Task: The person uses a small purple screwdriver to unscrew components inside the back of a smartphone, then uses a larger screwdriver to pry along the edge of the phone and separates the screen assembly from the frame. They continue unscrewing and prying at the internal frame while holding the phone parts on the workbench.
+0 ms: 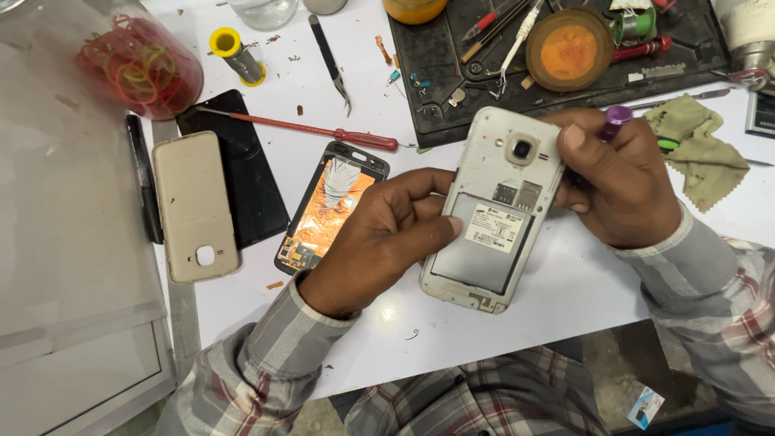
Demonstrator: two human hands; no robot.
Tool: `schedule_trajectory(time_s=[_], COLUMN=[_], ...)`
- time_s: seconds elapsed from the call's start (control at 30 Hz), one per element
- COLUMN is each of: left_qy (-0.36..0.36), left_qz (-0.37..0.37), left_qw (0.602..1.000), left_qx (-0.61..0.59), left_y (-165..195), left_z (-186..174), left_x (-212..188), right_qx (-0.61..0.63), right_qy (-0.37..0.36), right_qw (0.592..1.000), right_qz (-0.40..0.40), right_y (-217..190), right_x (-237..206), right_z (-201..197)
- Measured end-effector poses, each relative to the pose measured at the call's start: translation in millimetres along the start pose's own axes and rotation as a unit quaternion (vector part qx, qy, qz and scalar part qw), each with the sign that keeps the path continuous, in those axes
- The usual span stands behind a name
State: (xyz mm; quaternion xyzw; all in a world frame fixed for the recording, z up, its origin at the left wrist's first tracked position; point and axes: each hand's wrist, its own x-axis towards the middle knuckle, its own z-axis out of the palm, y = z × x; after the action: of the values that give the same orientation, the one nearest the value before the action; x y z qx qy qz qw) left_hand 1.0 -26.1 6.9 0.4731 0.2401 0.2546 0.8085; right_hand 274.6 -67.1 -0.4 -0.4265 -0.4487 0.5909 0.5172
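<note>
- Over the white table [500, 323], seen from the head camera, both hands hold a white phone [492, 218] with its back cover off, tilted, camera end away from the person.
- Left hand [379, 238] grips the phone's left edge, its fingers curled behind and the thumb pressed on the grey battery.
- Right hand [626, 182] is closed around the phone's upper right corner and also clasps a purple-tipped tool [615, 121]; most of that tool is hidden in the fist, so its kind cannot be told.
- Part of the phone's right edge is hidden by the right hand.
- On the battery sits a small white rectangular label with dark print, too small to make out.
- Left of the hands lies an opened phone frame [327, 211] with orange inner parts, and its lower corner is covered by the left wrist.
- Further left, a beige back cover [194, 206] rests partly over a black screen panel [242, 173].
- A red-handled screwdriver [323, 131] lies above the frame.
- Along the top edge, a black work mat [565, 85] with tools and a round orange tin is cut off by the frame.
- A clear jar of rubber bands [141, 69] stands at upper left, blurred.
- A green cloth [698, 149] lies at right.
</note>
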Motion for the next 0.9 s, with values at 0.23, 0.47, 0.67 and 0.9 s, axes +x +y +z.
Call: schedule_trajectory(time_s=[0.23, 0.47, 0.67, 0.9], left_qy=[0.021, 0.046, 0.037, 0.084], left_qz=[0.029, 0.032, 0.027, -0.061], left_qw=[0.998, 0.997, 0.998, 0.938], left_qx=[-0.055, -0.049, 0.030, 0.330], left_y=[-2.0, -2.9, -6.9, -2.5], left_z=[-1.6, 0.3, 1.2, 9.1], left_x=[1.1, 2.5, 4.4, 0.3], right_qx=[-0.042, -0.063, -0.019, -0.066], right_qy=[-0.021, 0.065, 0.141, 0.191], right_qw=[0.999, 0.995, 0.982, 0.970], right_qz=[-0.015, -0.046, -0.120, -0.137], right_y=[0.5, 4.1, 12.1, 8.4], right_x=[4.5, 5.7, 5.4, 4.4], right_z=[-1.8, -2.2, -20.3, -16.8])
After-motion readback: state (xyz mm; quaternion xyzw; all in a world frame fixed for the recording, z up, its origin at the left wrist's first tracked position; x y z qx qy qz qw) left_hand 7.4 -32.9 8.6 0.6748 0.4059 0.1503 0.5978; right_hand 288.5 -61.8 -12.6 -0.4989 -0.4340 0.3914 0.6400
